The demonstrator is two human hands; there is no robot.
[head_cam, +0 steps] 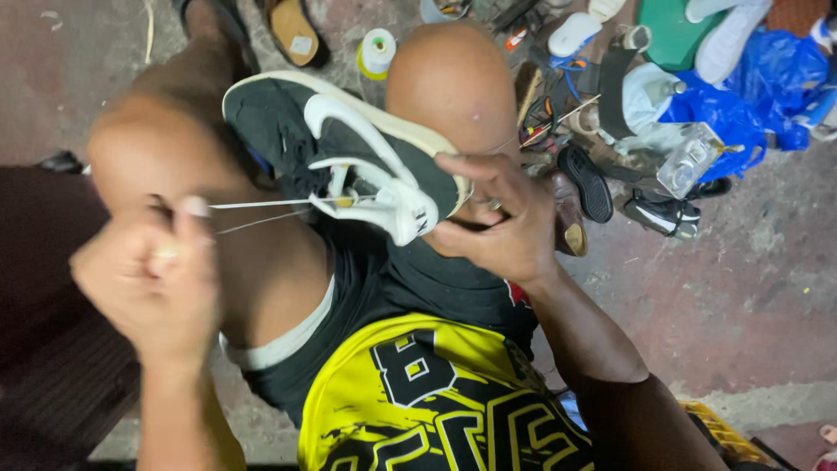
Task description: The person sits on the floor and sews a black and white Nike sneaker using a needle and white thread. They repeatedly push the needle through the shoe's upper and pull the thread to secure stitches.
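Shoe (349, 157) betw knees, thread (261, 205) running left to left hand (153, 279).

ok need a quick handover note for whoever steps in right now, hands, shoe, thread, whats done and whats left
Left hand: closed in a fist, pulling the white thread taut away from the shoe.
Right hand: gripping the black and white sneaker at its sole edge, steadying it between the knees.
Thread runs from the fist to the white side panel near the sole; no needle is visible.
Done: at least one stitch is in, since the thread is anchored there.
Left: how much of the seam remains cannot be told.
A thread spool and other shoes lie on the floor ahead.
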